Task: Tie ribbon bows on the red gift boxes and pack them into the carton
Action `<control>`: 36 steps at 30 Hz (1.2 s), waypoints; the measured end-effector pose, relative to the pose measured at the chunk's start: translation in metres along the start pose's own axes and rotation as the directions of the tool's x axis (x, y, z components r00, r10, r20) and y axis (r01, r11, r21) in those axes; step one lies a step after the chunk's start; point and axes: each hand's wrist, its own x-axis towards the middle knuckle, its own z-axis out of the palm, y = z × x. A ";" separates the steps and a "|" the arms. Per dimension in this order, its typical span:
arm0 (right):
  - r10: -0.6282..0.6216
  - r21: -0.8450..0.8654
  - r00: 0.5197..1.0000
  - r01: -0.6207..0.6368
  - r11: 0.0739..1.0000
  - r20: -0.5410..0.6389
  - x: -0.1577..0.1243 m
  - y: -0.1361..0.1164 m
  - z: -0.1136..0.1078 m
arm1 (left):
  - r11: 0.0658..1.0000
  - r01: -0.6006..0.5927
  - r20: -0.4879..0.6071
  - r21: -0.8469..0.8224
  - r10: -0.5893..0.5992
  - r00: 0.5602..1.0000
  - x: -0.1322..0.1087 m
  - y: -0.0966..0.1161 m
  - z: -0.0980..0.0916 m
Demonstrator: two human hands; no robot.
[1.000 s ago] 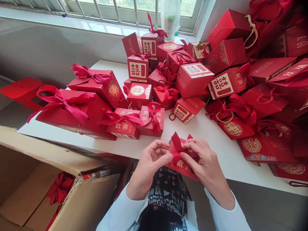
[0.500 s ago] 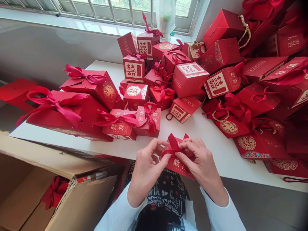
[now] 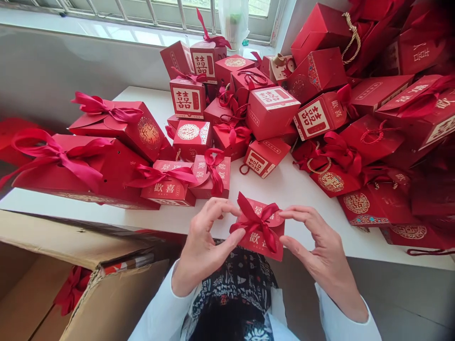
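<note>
A small red gift box with pale Chinese characters rests at the table's front edge before me. A dark red ribbon bow is tied across its top. My left hand is at the box's left side, thumb and fingers apart, with the thumb tip by a ribbon loop; whether it touches is unclear. On the right side my right hand is spread, its index finger and thumb close to the box's edge. Two similar boxes with bows, one box and another box, stand to the left beyond my hands.
Larger red boxes with bows stand on the white table at left. Stacked red boxes fill the back, and a high pile covers the right. An open cardboard carton stands below left. Behind is a barred window.
My right hand has let go of the ribbon and moved right. My left hand has opened and shifted slightly left. The bow now lies spread on the box. The view has shifted a little.
</note>
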 end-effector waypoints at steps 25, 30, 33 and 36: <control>0.214 0.322 0.975 -0.184 0.929 -0.060 0.003 0.018 0.013 | 0.989 -0.149 0.245 -0.002 0.145 0.959 0.040 -0.003 0.014; 0.226 0.276 0.970 -0.195 0.941 -0.084 -0.002 0.021 0.014 | 0.966 0.026 0.090 -0.257 -0.003 0.996 0.037 -0.017 -0.003; 0.202 0.205 0.976 -0.182 0.962 -0.084 -0.002 0.021 0.015 | 0.962 0.022 0.043 -0.270 -0.011 0.999 0.031 -0.019 -0.007; 0.158 0.137 0.984 -0.146 0.980 -0.077 -0.002 0.019 0.015 | 0.982 -0.081 0.034 -0.171 0.088 0.996 0.027 -0.011 -0.003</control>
